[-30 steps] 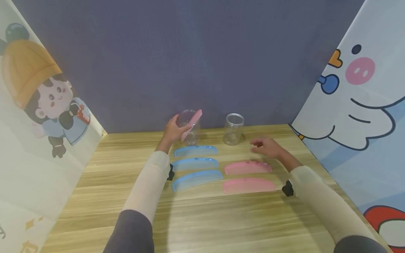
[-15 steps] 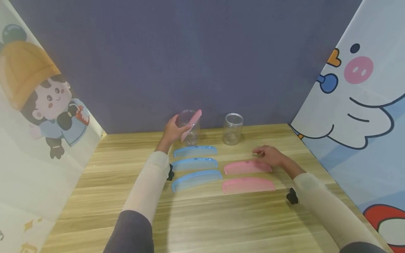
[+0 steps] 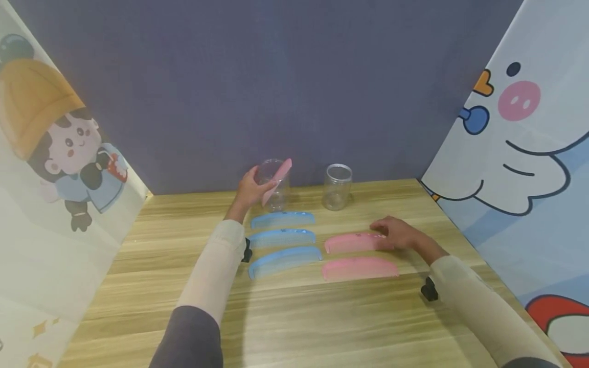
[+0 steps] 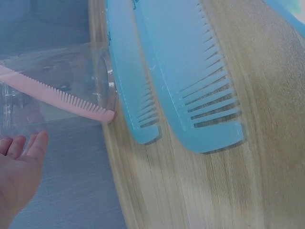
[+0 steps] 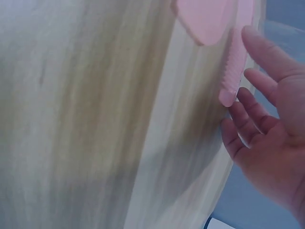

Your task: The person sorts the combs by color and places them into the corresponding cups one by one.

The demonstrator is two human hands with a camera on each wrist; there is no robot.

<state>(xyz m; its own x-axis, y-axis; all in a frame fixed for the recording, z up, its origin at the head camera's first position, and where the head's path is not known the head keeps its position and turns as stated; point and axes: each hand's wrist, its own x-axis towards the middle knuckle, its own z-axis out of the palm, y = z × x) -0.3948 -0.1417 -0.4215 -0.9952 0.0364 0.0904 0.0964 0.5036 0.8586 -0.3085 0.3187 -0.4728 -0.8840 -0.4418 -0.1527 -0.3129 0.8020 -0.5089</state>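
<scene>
Against the back wall, my left hand (image 3: 250, 190) grips the side of a clear plastic jar (image 3: 278, 197). A pink comb (image 3: 282, 171) leans inside this jar, its upper end standing above the rim. On the right, my right hand (image 3: 399, 233) is at the right end of the upper pink comb (image 3: 352, 243), which lies on the table. The right wrist view shows the thumb and loosely bent fingers beside that comb's end (image 5: 233, 71), without a clear pinch. A second pink comb (image 3: 360, 269) lies in front of it.
Three blue combs (image 3: 282, 220) (image 3: 282, 238) (image 3: 285, 261) lie in a column in front of the held jar. Another clear jar (image 3: 338, 189) with a silvery rim stands right of it. A dark wall (image 3: 294, 92) and printed side panels (image 3: 511, 153) bound the wooden table (image 3: 294, 322).
My right hand has come down and toward me, slightly right, from above the table to the upper pink comb's right end. The left hand, its jar and the comb inside stay in place.
</scene>
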